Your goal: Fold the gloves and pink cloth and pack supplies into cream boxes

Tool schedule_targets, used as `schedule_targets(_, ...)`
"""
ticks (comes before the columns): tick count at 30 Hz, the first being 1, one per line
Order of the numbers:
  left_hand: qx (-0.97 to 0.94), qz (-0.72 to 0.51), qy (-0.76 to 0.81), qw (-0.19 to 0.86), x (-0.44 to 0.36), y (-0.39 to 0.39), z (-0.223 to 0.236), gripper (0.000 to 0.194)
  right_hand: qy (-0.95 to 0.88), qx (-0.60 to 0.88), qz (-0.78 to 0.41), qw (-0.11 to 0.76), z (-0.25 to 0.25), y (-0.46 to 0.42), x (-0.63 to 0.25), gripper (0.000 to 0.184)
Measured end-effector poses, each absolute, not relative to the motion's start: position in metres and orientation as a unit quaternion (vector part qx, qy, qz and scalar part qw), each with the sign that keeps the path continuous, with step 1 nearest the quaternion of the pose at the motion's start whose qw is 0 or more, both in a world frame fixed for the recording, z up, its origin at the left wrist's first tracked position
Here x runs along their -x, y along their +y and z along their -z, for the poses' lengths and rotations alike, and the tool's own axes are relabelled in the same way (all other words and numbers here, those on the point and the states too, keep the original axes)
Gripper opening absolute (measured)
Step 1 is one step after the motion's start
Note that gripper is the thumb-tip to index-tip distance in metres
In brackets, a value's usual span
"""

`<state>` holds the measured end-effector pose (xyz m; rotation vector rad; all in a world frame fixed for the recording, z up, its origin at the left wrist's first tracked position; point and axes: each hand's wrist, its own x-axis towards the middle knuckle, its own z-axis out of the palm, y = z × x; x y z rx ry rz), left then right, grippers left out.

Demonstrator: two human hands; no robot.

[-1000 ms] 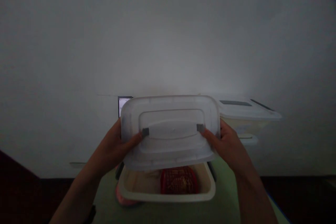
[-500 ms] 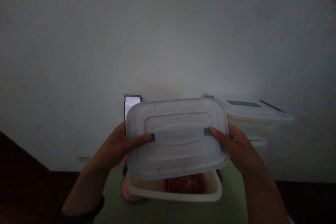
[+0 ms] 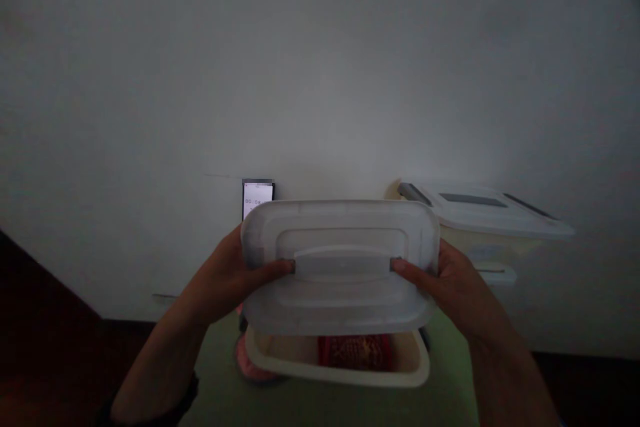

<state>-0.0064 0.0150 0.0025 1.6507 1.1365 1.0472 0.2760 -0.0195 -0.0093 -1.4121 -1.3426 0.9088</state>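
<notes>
I hold a translucent white plastic lid with a moulded handle just above an open cream box. My left hand grips the lid's left end, thumb on top by the handle. My right hand grips the right end the same way. The lid lies nearly level, its near edge a little above the box rim. Inside the box a red patterned object shows under the lid. Something pink peeks out beside the box's left corner.
The box stands on a pale green surface. A second lidded white box stands at the right against the wall. A phone with a lit screen leans on the wall behind the lid. Dark floor lies on both sides.
The lid has tipped from tilted toward me to nearly level and dropped closer to the open box. Both hands keep their grip; the view has shifted slightly.
</notes>
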Motion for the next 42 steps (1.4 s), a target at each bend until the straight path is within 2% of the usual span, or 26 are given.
schedule_targets(3,-0.645,-0.423,0.445,0.455,0.008,0.016,0.001,0.057,-0.549,0.582,-0.361,0.48,0.008,-0.021,-0.274,0.045)
schedule_targets(6,-0.633,-0.424,0.424,0.49,0.011,0.016,0.005,0.06,-0.558,0.532,-0.408,0.488,0.009,-0.022,-0.275,0.043)
schedule_targets(11,-0.661,-0.435,0.417,0.448,0.012,0.015,0.003,0.071,-0.545,0.497,-0.442,0.51,0.01,-0.021,-0.282,0.051)
schedule_targets(14,-0.674,-0.423,0.409,0.448,0.011,0.015,0.001,0.069,-0.542,0.501,-0.445,0.507,0.01,-0.019,-0.285,0.056)
schedule_targets(28,-0.668,-0.39,0.404,0.488,0.012,0.018,0.002,0.06,-0.556,0.521,-0.419,0.494,0.007,-0.019,-0.285,0.051)
schedule_targets(35,-0.66,-0.397,0.4,0.496,0.012,0.018,0.004,0.061,-0.567,0.517,-0.407,0.496,0.008,-0.02,-0.285,0.056)
schedule_targets(38,-0.676,-0.398,0.411,0.465,0.011,0.018,0.002,0.047,-0.581,0.511,-0.378,0.509,0.011,-0.018,-0.286,0.048)
schedule_targets(40,-0.71,-0.381,0.41,0.427,0.011,0.018,0.001,0.027,-0.6,0.515,-0.34,0.508,0.013,-0.018,-0.288,0.034)
schedule_targets(42,-0.754,-0.364,0.377,0.396,0.014,0.019,-0.001,0.018,-0.646,0.5,-0.3,0.493,0.013,-0.019,-0.29,0.021)
